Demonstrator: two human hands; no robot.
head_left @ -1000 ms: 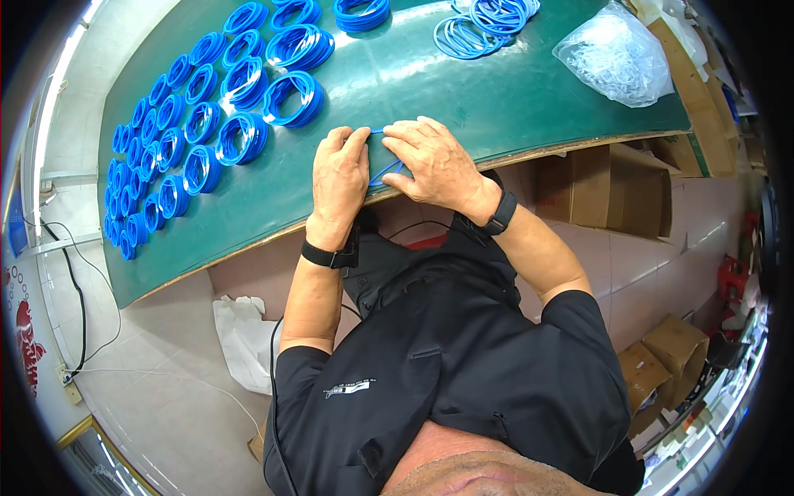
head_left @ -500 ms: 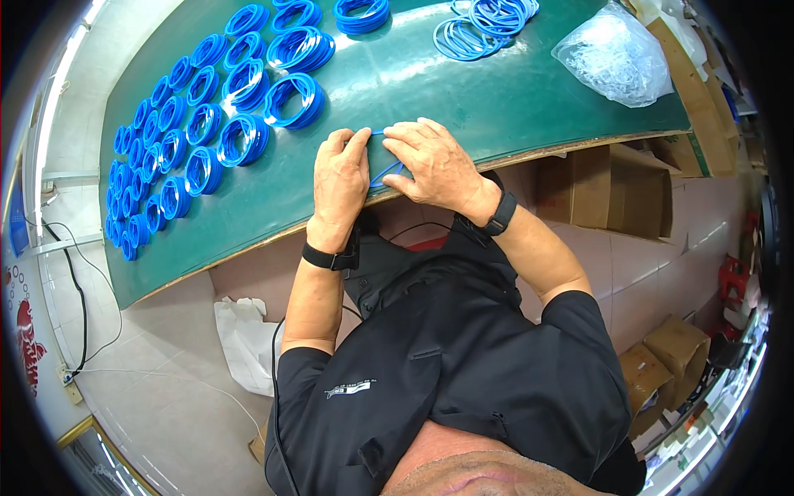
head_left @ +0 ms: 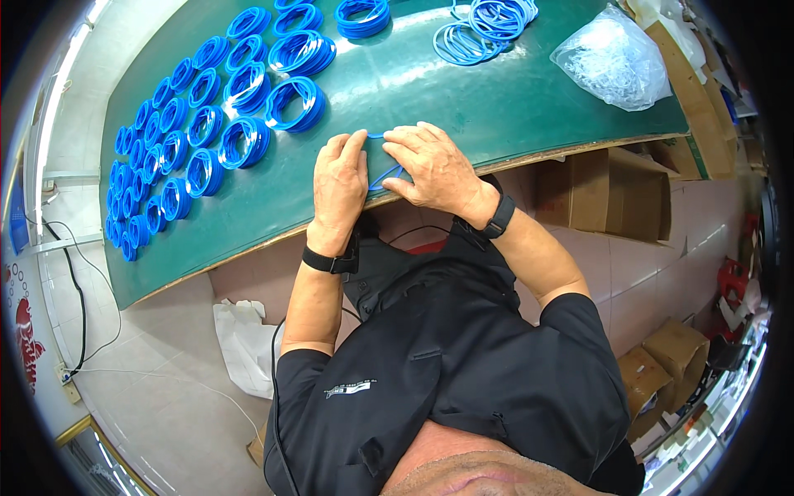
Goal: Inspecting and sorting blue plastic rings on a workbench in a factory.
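1. Blue cord [head_left: 375,135]: near front edge of green table [head_left: 397,95], spanning between both hands.
2. Left hand [head_left: 341,183]: fingers bent at cord; grip hidden, cannot tell.
3. Right hand [head_left: 435,167]: fingers curved; likewise.

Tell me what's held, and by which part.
The left hand and right hand hold a blue cord either side of its visible stretch; exact grip hidden.

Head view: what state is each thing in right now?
Left hand: fingers bent at the cord, grip hidden.
Right hand: fingers curved over the cord, grip hidden.
Cord: spans the gap between the hands, partly hidden.
Coils: wound, laid out in rows.
Loose rings: overlapping in a heap.
Clear bag: bulging, closure unclear.
Carton: open.
White bag: crumpled.
Wristbands: fastened.
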